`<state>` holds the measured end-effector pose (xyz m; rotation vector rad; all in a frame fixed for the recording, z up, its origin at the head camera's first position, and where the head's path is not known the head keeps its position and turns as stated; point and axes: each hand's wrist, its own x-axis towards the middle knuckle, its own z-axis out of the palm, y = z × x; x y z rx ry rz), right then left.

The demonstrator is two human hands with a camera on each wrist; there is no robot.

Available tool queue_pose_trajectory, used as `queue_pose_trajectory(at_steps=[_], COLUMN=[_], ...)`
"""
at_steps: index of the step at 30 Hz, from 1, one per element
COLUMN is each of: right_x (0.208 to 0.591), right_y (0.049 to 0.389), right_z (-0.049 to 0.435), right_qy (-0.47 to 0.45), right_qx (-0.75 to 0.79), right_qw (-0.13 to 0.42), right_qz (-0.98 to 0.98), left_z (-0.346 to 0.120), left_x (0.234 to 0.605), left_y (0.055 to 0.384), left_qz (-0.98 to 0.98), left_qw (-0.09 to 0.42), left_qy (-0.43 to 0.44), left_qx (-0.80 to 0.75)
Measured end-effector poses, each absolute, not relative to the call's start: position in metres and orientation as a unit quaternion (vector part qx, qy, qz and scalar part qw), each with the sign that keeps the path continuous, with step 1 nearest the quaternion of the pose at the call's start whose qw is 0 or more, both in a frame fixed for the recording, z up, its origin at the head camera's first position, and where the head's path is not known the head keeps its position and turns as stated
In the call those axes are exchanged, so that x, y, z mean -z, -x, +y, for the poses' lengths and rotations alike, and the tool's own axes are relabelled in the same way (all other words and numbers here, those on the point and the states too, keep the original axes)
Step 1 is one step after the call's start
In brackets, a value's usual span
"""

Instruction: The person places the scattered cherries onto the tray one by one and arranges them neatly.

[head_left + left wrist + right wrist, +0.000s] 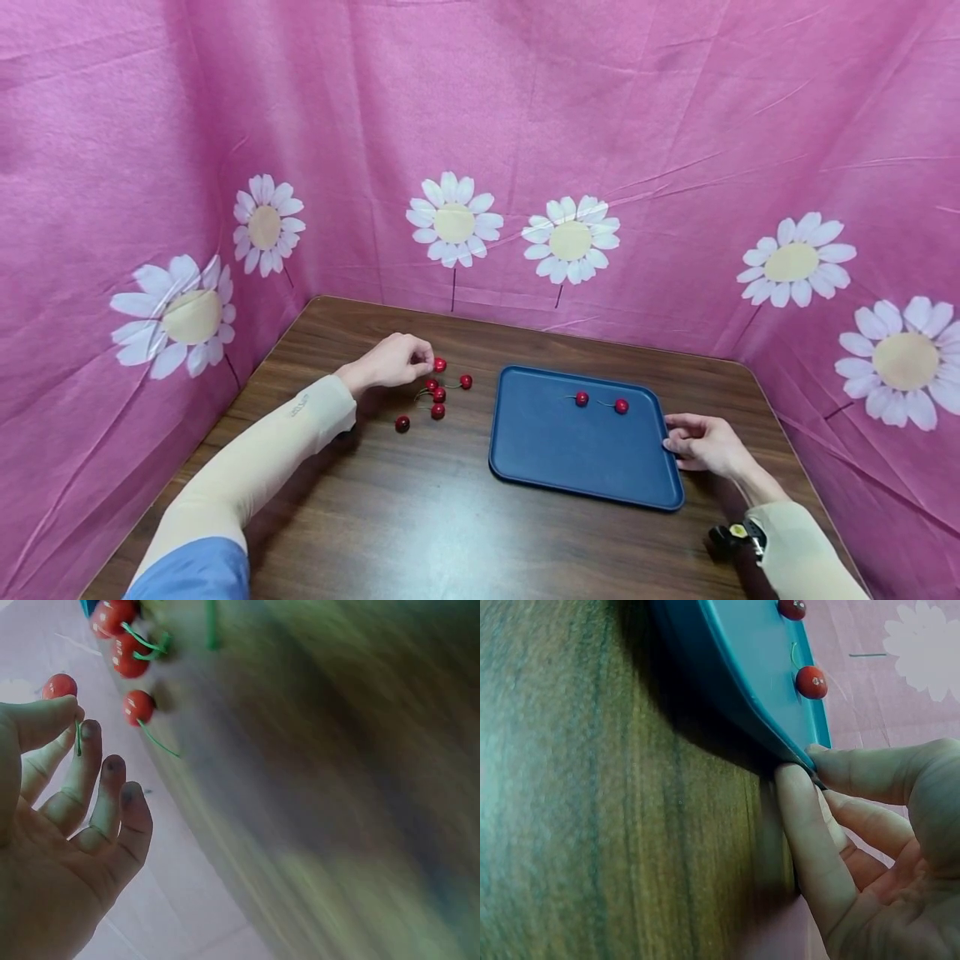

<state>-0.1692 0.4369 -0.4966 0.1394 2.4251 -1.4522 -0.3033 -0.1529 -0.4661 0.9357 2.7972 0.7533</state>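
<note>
My left hand (395, 360) pinches a red cherry (60, 685) by its green stem between thumb and forefinger; its other fingers are loosely bent. Just beside it, several more cherries (438, 396) with stems lie in a loose group on the wooden table. One cherry (402, 423) sits apart at the near side of the group. On the right, my right hand (707, 443) grips the right edge of a blue tray (577, 458), thumb on the rim and fingers against the side and underneath. Two cherries, a left one (582, 399) and a right one (621, 406), lie on the tray.
The brown wooden table (390, 517) is bordered at the back and sides by a pink cloth (637, 108) printed with white daisies. A band with a small device (738, 532) is on my right wrist.
</note>
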Motion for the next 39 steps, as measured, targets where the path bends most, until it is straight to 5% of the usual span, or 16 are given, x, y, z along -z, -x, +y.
queue_pose_trajectory(at_steps=[39], right_x=[0.496], right_y=[0.173], right_z=[0.437], right_qy=[-0.050], right_qx=[0.492], right_qw=[0.155], right_qz=[0.855], left_z=[-0.001], left_x=[0.452], left_y=[0.307], left_qz=[0.875], left_qw=[0.081], left_qy=[-0.409], left_qx=[-0.244])
